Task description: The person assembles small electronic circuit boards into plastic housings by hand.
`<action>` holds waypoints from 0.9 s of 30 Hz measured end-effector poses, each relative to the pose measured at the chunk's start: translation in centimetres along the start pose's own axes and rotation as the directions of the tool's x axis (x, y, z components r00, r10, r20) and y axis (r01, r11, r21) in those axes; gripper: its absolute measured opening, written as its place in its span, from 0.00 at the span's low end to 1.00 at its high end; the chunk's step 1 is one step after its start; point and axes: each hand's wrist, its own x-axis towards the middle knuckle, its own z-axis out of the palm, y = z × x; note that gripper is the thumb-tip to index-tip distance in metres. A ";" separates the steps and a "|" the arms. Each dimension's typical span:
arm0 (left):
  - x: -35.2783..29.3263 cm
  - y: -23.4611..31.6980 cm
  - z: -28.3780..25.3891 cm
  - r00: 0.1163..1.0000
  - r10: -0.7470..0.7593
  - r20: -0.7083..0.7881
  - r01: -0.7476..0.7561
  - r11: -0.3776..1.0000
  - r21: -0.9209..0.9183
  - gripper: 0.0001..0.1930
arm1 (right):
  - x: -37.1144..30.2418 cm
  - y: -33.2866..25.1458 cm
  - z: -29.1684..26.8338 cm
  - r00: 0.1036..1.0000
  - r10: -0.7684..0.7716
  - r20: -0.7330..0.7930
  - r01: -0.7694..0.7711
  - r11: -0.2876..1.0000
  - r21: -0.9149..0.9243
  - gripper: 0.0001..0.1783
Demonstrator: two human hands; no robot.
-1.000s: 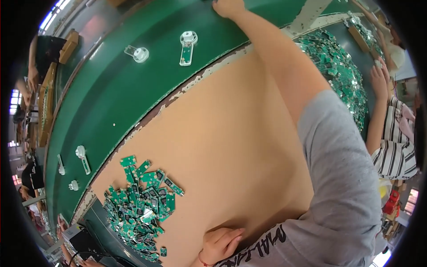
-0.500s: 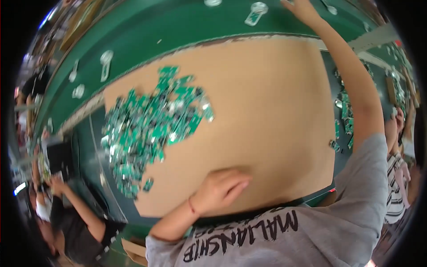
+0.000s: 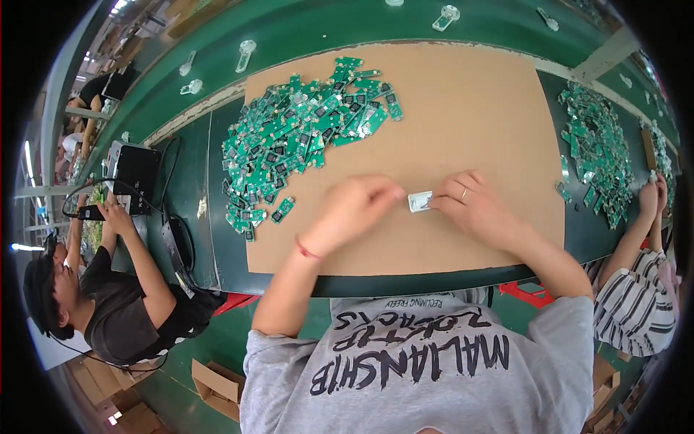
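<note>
My right hand (image 3: 473, 206), with a ring on one finger, pinches a small whitish plastic casing (image 3: 419, 202) just above the brown cardboard sheet (image 3: 470, 116). Close to the casing's left end is my left hand (image 3: 354, 210), a red cord round its wrist. Its fingers are curled together and blurred; whatever they may hold is hidden. To the left on the cardboard lies a large heap of small green circuit boards (image 3: 303, 123), some with dark square chips. One green board (image 3: 283, 210) lies apart at the heap's near edge.
Beyond the cardboard runs a green belt (image 3: 325, 36) with a few whitish casings (image 3: 246, 56). Another heap of green boards (image 3: 596, 148) lies to the right. A black box (image 3: 135, 173) with cables stands left. Co-workers sit on both sides, one in a dark shirt (image 3: 123, 318).
My right hand has come back from the belt to the middle of the cardboard, now with a casing. My left hand is nearer to it, and the view has shifted.
</note>
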 end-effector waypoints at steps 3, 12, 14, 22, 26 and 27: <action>1.2 -2.0 -3.8 0.931 0.154 -0.332 -0.079 0.970 0.229 0.07 | -0.3 -1.4 0.4 0.999 0.022 -0.046 -0.017 0.995 0.098 0.10; 3.1 -4.9 -5.0 0.822 0.315 -0.475 -0.010 0.841 0.540 0.09 | -0.4 -4.5 1.8 0.994 0.073 -0.077 -0.052 0.968 0.247 0.11; 2.8 -4.7 -4.7 0.837 0.254 -0.484 -0.018 0.897 0.441 0.08 | -0.8 -4.6 2.1 0.993 0.093 -0.076 -0.070 0.960 0.270 0.10; 0.0 -3.3 -3.0 0.832 0.191 -0.521 -0.028 0.952 0.305 0.12 | -0.8 -4.1 2.5 0.990 0.042 -0.138 -0.002 0.959 0.284 0.08; -1.9 -1.4 -0.1 0.976 0.044 -0.214 -0.018 0.993 0.120 0.22 | -0.7 -4.3 2.7 0.976 0.117 -0.186 -0.057 0.951 0.303 0.06; -2.3 -1.7 0.5 0.985 0.058 -0.162 -0.027 0.982 0.187 0.22 | -0.6 -4.4 2.7 0.970 0.135 -0.202 -0.065 0.945 0.322 0.05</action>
